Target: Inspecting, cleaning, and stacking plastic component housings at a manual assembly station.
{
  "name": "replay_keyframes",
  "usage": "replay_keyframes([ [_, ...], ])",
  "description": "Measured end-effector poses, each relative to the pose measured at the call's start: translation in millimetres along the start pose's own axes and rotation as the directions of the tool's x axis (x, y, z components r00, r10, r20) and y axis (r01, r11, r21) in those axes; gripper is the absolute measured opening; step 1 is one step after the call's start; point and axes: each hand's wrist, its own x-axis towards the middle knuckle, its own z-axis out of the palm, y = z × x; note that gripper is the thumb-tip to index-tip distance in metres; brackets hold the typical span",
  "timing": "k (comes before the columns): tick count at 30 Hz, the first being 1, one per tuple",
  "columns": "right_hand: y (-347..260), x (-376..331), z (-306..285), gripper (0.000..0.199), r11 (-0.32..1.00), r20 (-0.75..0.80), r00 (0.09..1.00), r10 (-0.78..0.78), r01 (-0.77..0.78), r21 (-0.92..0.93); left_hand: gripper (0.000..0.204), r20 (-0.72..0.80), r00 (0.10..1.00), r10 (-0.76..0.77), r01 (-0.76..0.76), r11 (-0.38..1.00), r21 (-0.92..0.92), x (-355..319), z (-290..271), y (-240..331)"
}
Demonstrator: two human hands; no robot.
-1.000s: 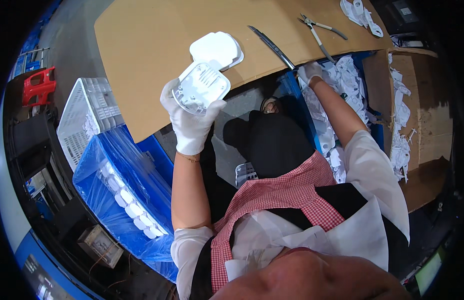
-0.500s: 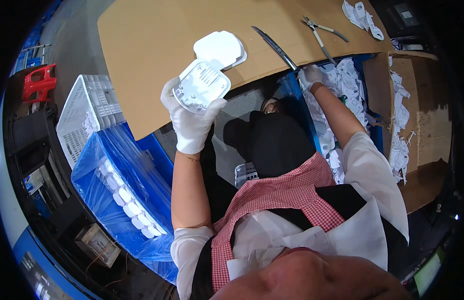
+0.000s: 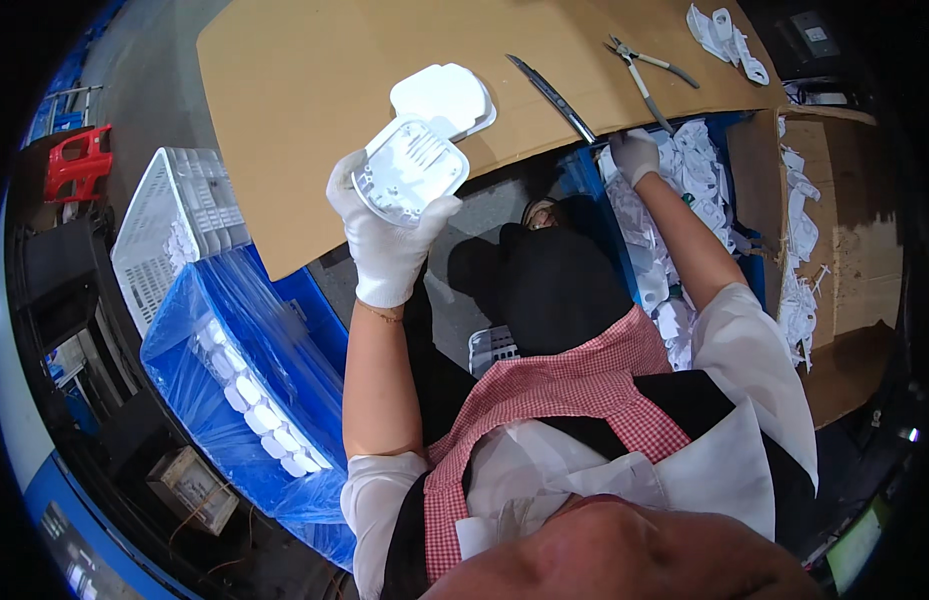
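Observation:
In my gloved left hand (image 3: 392, 245) is a white plastic housing (image 3: 412, 172), rounded and square, its ribbed and slotted inner side facing up. Thumb and fingers grip its near edges. Just beyond it, white plastic covers (image 3: 442, 97) lie stacked on the cardboard-topped table (image 3: 314, 90). My gloved right hand (image 3: 635, 155) reaches into the far end of a blue bin (image 3: 624, 225), close under the table edge. White plastic pieces (image 3: 696, 165) fill that bin. The right fingers are hidden, so what they touch does not show.
A black-handled knife (image 3: 550, 97) and cutting pliers (image 3: 644, 78) lie on the table, near some white scraps (image 3: 726, 42). At left stand a white crate (image 3: 174, 215) and a blue plastic-lined bin (image 3: 209, 370) holding rows of white parts. A cardboard box (image 3: 844, 250) is at right.
My right hand has gone slightly deeper into the far end of the blue bin, its fingers dropping from sight. The left hand and housing have shifted only slightly to the right.

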Motion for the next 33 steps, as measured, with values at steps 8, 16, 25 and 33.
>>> replay_keyframes([
  [8, 12.8, -10.5, 10.8, 0.038, 0.913, -0.242, 0.906, 0.348, -0.27, 0.305, 0.09, -0.006, 1.0, 0.024, -0.024, 0.999, 0.045, 5.2, 8.7, 2.9],
  [16, 60.7, 2.7, 35.8, 0.039, 0.388, -0.118, 0.792, 0.6, -0.158, 0.908, 0.088, 0.026, 0.997, 0.067, -0.069, 0.995, 0.07, 16.5, 24.8, 14.4],
  [25, 15.5, -63.8, -61.9, 0.033, -0.052, 0.171, 0.747, 0.642, -0.181, 0.982, 0.088, 0.063, 0.998, 0.003, 0.016, 0.954, -0.299, 31.3, 35.8, 34.2],
  [33, 40.2, -173.6, -162.8, 0.028, -0.261, 0.3, 0.755, 0.583, -0.175, 0.949, 0.093, 0.114, 0.99, 0.082, -0.035, 0.932, -0.361, 34.8, 49.0, 56.9],
])
